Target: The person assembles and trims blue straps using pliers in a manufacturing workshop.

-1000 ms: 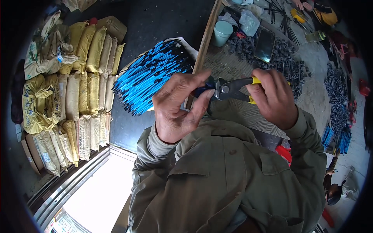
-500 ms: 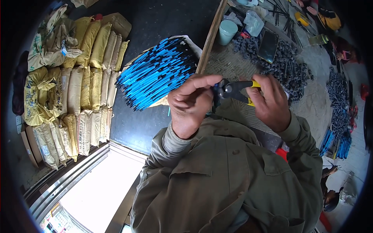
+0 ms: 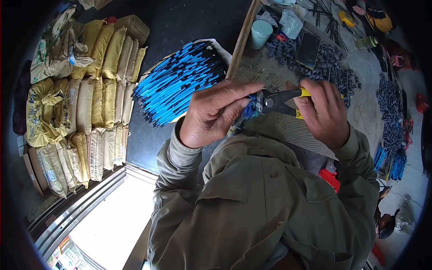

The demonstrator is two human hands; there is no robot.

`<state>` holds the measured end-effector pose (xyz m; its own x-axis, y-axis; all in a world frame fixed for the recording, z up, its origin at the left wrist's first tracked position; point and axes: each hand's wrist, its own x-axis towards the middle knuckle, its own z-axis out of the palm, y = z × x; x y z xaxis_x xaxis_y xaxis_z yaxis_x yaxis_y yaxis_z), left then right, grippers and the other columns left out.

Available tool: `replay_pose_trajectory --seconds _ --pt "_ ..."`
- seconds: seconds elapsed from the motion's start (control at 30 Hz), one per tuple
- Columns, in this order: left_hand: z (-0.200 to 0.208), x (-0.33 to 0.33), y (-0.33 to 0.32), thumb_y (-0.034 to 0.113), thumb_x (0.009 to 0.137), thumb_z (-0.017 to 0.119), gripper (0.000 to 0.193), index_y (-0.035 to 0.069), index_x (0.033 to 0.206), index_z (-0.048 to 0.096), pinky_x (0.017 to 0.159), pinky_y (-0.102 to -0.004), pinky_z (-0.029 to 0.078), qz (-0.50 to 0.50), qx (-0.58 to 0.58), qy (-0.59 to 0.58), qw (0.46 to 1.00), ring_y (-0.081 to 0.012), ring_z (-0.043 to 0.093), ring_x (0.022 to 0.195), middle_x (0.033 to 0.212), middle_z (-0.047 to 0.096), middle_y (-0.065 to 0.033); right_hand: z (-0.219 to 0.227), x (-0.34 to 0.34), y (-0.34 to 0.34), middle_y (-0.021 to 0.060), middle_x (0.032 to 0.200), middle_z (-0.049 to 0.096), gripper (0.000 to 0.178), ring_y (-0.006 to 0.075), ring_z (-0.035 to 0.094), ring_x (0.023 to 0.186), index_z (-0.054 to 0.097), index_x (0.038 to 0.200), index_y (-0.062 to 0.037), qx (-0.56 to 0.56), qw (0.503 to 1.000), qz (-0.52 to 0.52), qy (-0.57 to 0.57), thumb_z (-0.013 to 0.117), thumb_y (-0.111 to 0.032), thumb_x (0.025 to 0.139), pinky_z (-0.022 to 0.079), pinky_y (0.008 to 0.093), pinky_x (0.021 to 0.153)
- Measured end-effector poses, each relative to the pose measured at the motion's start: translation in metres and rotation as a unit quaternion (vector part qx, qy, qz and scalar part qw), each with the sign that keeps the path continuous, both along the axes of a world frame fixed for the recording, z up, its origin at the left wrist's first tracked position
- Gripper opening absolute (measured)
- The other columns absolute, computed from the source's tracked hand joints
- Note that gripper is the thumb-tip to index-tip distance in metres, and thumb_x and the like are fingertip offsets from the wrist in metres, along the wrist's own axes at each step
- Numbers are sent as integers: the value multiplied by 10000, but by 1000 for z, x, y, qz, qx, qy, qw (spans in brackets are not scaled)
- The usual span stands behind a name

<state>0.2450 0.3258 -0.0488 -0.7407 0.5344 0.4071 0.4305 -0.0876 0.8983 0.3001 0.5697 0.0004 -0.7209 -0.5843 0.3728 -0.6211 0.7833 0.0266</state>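
- The right hand point(image 3: 325, 110) grasps the pliers point(image 3: 280, 99), fingers curled about the yellow grips; the handles stand apart in a narrow V.
- The left hand point(image 3: 209, 114) faces it from 9 o'clock, forefinger stretched and thumb bent beneath, both at the pliers' head. Blue material point(image 3: 250, 110) shows by those fingertips; whether it is pinched or wrapped on a finger, I cannot tell.
- The pliers are in front of the jacket point(image 3: 252, 189), head toward 9 o'clock, grips toward 3. They look stiff, hard to damage and light enough for one hand, with the head likely the heavier end.
- Best hold, I judge: the yellow grips, which should slip less than the dark metal; fingertips are best kept off the biting edge.
- The blue material looks soft and pliable, probably light; the fingers hide most of it.
- Edges: a wooden strip point(image 3: 242, 40) runs toward 11 o'clock, and the jacket closes off 6.
- At 9 to 10 o'clock, near the left hand, blue rods point(image 3: 175, 87) lie bundled, their ends easily brushed.
- Room seems widest between 12 and 1, over the patterned bench point(image 3: 315, 145), short of the cup point(image 3: 261, 35) at 12, the phone point(image 3: 308, 49) at 1 and dark parts point(image 3: 335, 85) heaped toward 2.
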Motion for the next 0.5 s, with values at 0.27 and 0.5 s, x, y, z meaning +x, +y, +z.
replay_pose_trajectory --seconds 0.27,0.5 --pt "-8 4 4 -71 698 642 310 -15 1002 651 545 -300 525 138 -39 242 960 -231 647 651 930 652 -151 -1 -3 6 125 1007 520 154 236 507 747 572 926 13 68 996 3 66 622 -95 828 403 366 573" --pt "-4 20 6 -77 554 629 451 -23 1001 627 532 -325 515 185 -109 300 929 -244 636 642 897 636 -145 1 3 9 161 1010 542 192 301 534 780 553 952 62 61 997 -16 34 627 1 786 443 412 620"
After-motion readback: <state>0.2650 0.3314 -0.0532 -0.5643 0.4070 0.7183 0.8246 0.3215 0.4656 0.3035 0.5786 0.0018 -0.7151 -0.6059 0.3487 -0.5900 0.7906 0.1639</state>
